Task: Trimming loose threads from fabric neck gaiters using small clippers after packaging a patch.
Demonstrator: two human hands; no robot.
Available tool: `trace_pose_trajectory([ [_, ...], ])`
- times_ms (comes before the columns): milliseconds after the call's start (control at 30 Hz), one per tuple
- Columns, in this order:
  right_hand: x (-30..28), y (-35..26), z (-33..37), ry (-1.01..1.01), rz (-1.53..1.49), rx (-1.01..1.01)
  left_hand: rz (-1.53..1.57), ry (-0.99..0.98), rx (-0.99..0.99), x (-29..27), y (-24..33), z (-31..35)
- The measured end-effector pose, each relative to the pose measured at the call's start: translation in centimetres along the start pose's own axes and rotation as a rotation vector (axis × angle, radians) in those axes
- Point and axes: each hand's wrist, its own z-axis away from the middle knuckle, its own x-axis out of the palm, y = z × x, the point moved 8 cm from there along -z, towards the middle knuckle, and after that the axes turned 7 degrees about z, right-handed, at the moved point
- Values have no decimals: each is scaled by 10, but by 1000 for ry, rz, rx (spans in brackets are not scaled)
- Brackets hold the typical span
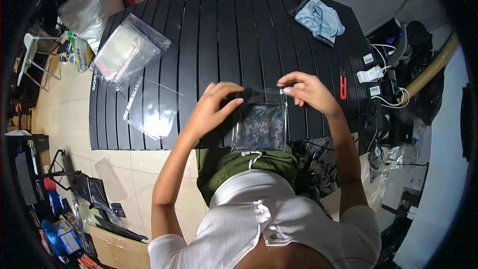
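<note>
In front of me, near the table's front edge, lies a clear plastic bag [259, 143] with a folded camouflage-patterned cloth item [261, 122] inside. My left hand [215, 107] is at the bag's upper left corner, thumb and fingers apart, fingertips close to the plastic. At the upper right corner, my right hand [311, 93] pinches the bag's edge between thumb and forefinger. To the left of my left hand, a single flat clear bag [155, 112] reflects the light.
A stack of clear bags [127, 52] lies at the table's left. A bagged light-blue item [318, 20] sits far right, and red thread snips [342, 83] lie at the right. Beyond the black slatted table [219, 35], white adapters [371, 74] and cables crowd the right side.
</note>
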Motion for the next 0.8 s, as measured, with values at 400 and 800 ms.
trace_pose_trajectory([
  [400,42,31,-29,-197,582,72,-196,-372,11,57,-35,-26],
  [800,6,-27,6,617,748,-407,-402,87,16,19,-5,-19],
])
